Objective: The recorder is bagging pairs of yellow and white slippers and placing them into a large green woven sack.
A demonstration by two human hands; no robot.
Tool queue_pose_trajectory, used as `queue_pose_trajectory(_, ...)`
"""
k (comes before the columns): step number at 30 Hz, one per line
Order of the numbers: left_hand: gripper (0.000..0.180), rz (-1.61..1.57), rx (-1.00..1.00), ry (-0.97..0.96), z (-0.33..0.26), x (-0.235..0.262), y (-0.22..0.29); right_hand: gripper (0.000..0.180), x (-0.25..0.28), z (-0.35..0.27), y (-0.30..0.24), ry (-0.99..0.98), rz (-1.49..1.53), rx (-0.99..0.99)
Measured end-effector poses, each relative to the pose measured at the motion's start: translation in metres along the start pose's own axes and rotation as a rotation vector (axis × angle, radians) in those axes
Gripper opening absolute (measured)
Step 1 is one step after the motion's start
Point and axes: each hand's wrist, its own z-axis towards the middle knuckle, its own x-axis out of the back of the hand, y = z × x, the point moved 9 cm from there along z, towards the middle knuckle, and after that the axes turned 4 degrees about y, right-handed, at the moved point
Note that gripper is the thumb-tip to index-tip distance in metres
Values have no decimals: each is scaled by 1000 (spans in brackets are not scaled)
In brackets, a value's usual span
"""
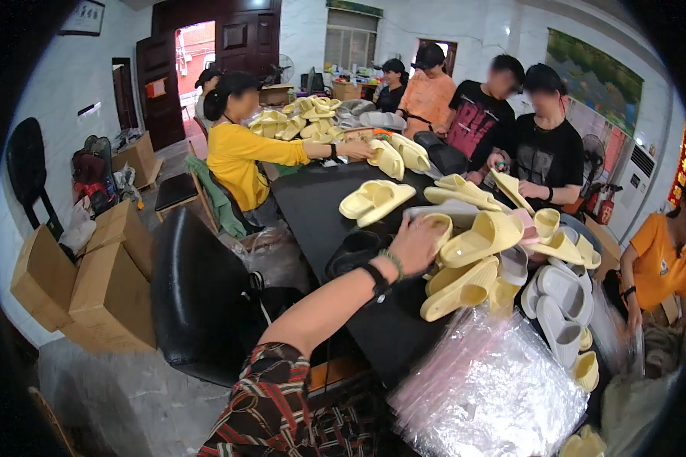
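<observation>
A pale yellow foam slide sandal (437, 227) is gripped by the left hand (415, 242) on the black table (312, 206).
Its thick rounded sole is clasped at one end by curled fingers, beside a heap of matching yellow sandals (472, 263); the right hand is not seen.

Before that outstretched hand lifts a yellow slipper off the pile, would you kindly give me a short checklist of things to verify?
1. Left hand on a yellow slipper: ok, resting on it.
2. Closed grip on it: cannot tell.
3. Right hand free: cannot tell, out of view.
4. Slipper pile stable: not ok, loosely heaped.
5. Bare space on black table: ok.
6. Stack of clear bags near: ok.
</observation>
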Motion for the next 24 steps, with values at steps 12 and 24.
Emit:
queue_pose_trajectory(12,72,187,-328,-308,-77,-31,45,64,-3,4,-1,72,-14,51)
queue_pose_trajectory(24,52,379,283,-384,-71,-65,-122,63,-5,2,3,102,-15,58)
